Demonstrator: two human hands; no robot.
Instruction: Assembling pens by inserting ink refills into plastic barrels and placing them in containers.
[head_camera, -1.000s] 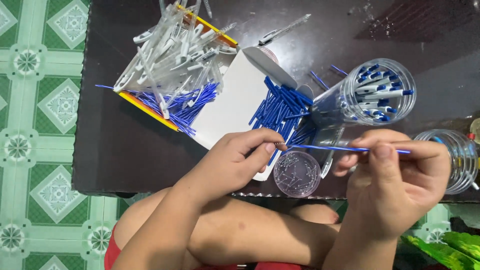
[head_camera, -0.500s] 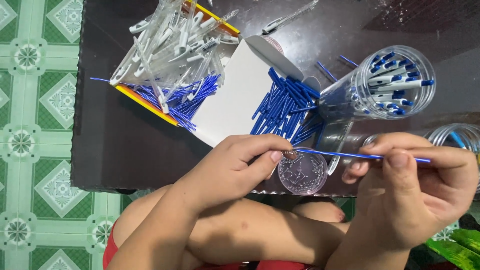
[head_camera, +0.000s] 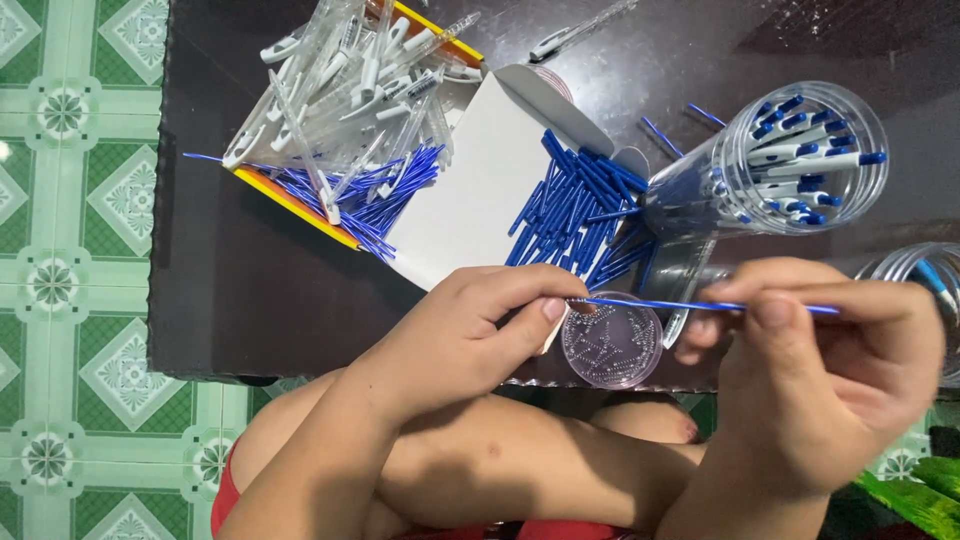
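— How many of everything do you count from here?

— Two hands, one blue refill (head_camera: 700, 305) held between them, one small clear lid (head_camera: 612, 345) of tiny bits under it. Two clear jars: the nearer jar (head_camera: 790, 165) packed with finished pens, the second jar (head_camera: 925, 275) cut off at the right edge. The loose blue refills (head_camera: 580, 210) on the white card (head_camera: 470, 195) and the clear pen barrels (head_camera: 350, 80) in the yellow-edged tray (head_camera: 295, 205) are heaped too thick to count.

— Which way does the held refill lie?

— Nearly level, its long axis running left to right above the near edge of the dark surface (head_camera: 230, 290), the tip toward the left hand (head_camera: 470, 340), the tail past the right hand (head_camera: 830, 360).

— And the grips?

— The left hand's thumb and forefinger are pinched together on the tip end; the right hand is clamped on the other end between thumb and fingers.

— Anything you can't make out?

— The tip itself is hidden by the fingertips, and what the lid holds is too small to tell.
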